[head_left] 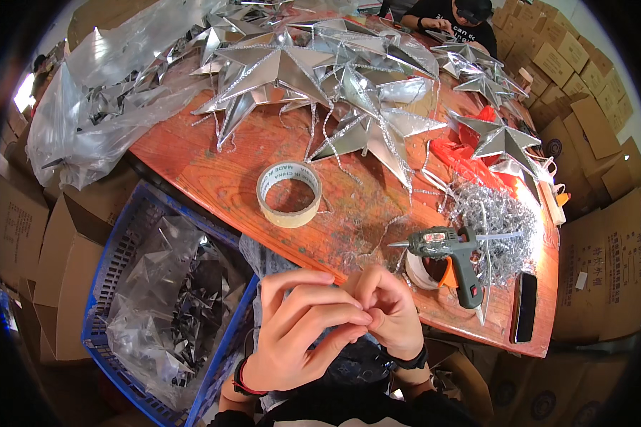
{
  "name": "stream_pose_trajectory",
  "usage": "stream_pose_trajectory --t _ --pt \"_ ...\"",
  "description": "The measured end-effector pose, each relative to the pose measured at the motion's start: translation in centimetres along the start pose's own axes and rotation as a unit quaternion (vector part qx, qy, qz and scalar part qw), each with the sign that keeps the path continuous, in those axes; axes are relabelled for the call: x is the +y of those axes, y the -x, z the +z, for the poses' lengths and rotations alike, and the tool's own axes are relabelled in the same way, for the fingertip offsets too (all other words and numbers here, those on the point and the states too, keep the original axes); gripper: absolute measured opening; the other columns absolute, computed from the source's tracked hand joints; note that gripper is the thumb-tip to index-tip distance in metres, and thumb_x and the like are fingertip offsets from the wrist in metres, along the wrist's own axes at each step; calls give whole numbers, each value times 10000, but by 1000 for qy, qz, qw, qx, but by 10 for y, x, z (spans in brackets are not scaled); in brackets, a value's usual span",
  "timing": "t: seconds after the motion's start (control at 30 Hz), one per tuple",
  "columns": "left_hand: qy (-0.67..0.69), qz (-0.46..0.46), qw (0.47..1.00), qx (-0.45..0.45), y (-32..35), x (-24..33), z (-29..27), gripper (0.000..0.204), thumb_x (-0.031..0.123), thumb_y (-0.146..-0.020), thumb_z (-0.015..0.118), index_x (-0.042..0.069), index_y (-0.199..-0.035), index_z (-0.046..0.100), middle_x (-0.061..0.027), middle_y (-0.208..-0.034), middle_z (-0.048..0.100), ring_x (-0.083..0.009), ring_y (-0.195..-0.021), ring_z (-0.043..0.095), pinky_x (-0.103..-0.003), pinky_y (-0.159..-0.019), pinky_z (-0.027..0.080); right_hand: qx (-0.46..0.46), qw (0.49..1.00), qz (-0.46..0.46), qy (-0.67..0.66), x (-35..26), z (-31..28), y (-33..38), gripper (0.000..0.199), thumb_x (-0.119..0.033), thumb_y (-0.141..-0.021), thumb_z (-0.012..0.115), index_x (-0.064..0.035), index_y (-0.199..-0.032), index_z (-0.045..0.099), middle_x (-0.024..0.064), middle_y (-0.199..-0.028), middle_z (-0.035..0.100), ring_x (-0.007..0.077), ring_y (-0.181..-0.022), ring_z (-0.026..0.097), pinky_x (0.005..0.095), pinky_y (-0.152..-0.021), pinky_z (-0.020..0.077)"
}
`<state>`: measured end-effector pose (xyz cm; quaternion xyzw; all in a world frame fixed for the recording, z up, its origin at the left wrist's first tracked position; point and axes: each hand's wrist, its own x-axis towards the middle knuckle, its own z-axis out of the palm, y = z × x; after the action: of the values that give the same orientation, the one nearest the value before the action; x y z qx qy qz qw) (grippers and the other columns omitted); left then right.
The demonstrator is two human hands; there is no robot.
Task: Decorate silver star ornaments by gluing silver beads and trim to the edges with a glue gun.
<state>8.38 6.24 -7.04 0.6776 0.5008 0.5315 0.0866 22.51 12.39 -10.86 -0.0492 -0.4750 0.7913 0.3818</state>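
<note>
My left hand (303, 327) and my right hand (390, 309) meet in front of me at the table's near edge, fingertips touching. Both are closed in a pinch; anything between the fingers is too small or hidden to make out. Just right of them a dark green glue gun (441, 244) with an orange trigger rests over a white roll (414, 272), its nozzle pointing left. Beyond my hands a roll of tape (292, 216) lies flat on the wooden table (214, 171). Silver tinsel (502, 245) is heaped behind the glue gun.
Large silver stars (274, 62) with tinsel edging pile up across the far table. A red plastic bag (452, 153) and a phone (525, 307) lie at the right. A blue basket (100, 299) of bagged silver pieces stands lower left. Cardboard boxes (598, 249) surround; another person (470, 25) works opposite.
</note>
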Motion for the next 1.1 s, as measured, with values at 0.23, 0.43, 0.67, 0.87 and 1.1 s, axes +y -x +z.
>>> stream_pose_trajectory --t 0.23,0.43,0.67,0.87,1.1 --pt "-39 17 998 -50 -3 0 -7 199 80 -628 735 113 -785 616 10 -837 602 -245 -920 487 -330 -796 393 -17 999 34 15 -4 -6 1 171 -104 -855 590 -7 -917 463 61 -878 487 99 -706 519 225 -616 439" --pt "-80 33 994 -70 -2 0 -8 228 40 -609 698 107 -800 592 4 -863 586 -247 -932 484 -335 -801 391 -1 998 51 41 -6 -5 0 138 -43 -846 587 -12 -912 470 53 -864 493 91 -681 502 218 -599 419" --pt "-103 41 992 -68 -2 -3 -4 190 80 -636 661 106 -789 551 -7 -815 544 -250 -907 482 -341 -790 384 10 996 59 68 -8 -1 -2 137 -44 -848 585 -17 -913 468 39 -833 510 78 -674 492 213 -595 415" --pt "-100 68 991 -55 -3 -6 -1 273 49 -624 667 69 -855 524 -29 -871 534 -241 -910 515 -328 -784 391 33 996 72 48 -7 1 -1 175 -124 -856 599 -30 -911 462 27 -829 519 66 -673 488 205 -591 407" --pt "-89 65 993 -38 -1 -12 2 268 31 -627 656 64 -855 520 -29 -866 537 -249 -897 514 -337 -788 377 54 993 96 46 -4 1 -2 176 -156 -872 580 -33 -905 458 29 -817 515 68 -672 482 208 -591 406"
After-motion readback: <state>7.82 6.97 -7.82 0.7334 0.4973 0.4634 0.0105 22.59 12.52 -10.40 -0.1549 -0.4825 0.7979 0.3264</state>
